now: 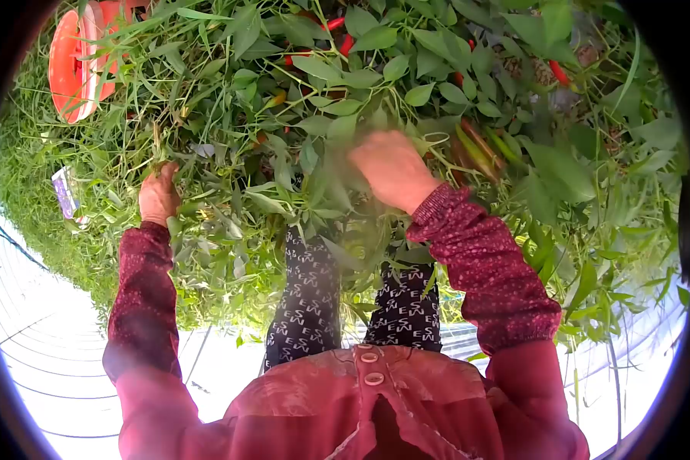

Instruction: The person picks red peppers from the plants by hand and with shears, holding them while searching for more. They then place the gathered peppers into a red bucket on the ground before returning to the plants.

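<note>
My left hand [159, 198] reaches into the grass and leaves at the left, its fingers curled closed. What they hold, if anything, is hidden by the greenery. Further right, my right hand [395, 170] is among the leaves of a pepper plant [345, 77], in front of my legs. Motion blur and foliage hide its fingers. Red chili peppers [346, 46] hang among the leaves above my right hand. To its right are long green-brown peppers [479, 152], partly blurred. Another red pepper [559, 73] shows at the upper right.
An orange-red plastic container [75, 65] with a pale rim lies tilted in the grass at the upper left. Below it is a small purple and white packet [65, 193]. Bright pale sheeting [54, 345] with dark lines spreads behind the plants at the lower left.
</note>
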Demonstrator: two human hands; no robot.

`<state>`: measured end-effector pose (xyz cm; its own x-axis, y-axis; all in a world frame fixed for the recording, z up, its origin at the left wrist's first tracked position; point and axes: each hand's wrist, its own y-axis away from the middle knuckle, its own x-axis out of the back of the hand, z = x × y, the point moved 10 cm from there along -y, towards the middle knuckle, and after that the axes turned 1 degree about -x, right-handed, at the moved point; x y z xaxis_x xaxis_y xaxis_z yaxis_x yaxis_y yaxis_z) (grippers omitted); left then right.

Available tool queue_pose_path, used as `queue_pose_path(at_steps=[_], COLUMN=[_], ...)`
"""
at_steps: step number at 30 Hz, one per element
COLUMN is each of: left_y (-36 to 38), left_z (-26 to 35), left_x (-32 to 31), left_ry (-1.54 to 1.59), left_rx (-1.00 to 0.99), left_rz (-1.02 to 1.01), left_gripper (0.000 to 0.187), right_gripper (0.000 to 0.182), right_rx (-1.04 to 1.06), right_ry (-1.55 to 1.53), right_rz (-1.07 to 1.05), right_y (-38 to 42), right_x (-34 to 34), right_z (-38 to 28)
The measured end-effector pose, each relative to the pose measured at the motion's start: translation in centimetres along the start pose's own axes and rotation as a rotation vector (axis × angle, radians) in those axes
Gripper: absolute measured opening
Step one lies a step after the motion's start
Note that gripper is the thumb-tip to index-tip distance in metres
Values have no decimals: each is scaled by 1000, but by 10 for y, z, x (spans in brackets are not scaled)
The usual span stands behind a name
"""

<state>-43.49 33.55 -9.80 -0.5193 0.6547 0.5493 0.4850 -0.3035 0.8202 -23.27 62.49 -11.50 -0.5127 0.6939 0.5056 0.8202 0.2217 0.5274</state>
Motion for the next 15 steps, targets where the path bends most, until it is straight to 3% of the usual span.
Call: queue_pose_path(at_steps=[2, 3, 4, 5, 7, 8, 9, 11, 12, 14, 15], left_y=[-2, -4, -14, -23, -49, -52, -60, -74, -76, -87, -86], left_z=[49, 81, 104, 131, 172, 194, 205, 206, 204, 179, 176], left_x=[76, 105, 113, 120, 89, 84, 64, 42, 40, 5, 0], left_ry=[362, 493, 633, 579, 430, 274, 101, -59, -61, -118, -121], left_rx=[-183, -298, -325, -382, -518, -614, -592, -494, -493, -280, -281], left_rz=[421, 470, 376, 375, 230, 266, 154, 131, 132, -178, -182], left_gripper=[25, 20, 21, 27, 40, 50, 56, 55, 55, 48, 48], right_gripper=[11, 12, 16, 16, 23, 30, 33, 32, 32, 44, 44], right_rx=[-12, -25, -42, -38, -102, -213, -260, -538, -536, -889, -890], right_ry=[2, -1, -35, -32, -399, -579, -707, -954, -955, -1035, -1040], right_rz=[-11, -19, -42, -42, 297, 281, 321, 327, 327, 68, 66], right_y=[-5, -8, -14, -22, -37, -48, -61, -80, -91, -93, -99], right_x=[1, 0, 4, 6, 40, 40, 28, -33, -45, -102, -115], right_z=[-7, -12, -19, -28, -39, -36, -30, -5, 1, 22, 20])
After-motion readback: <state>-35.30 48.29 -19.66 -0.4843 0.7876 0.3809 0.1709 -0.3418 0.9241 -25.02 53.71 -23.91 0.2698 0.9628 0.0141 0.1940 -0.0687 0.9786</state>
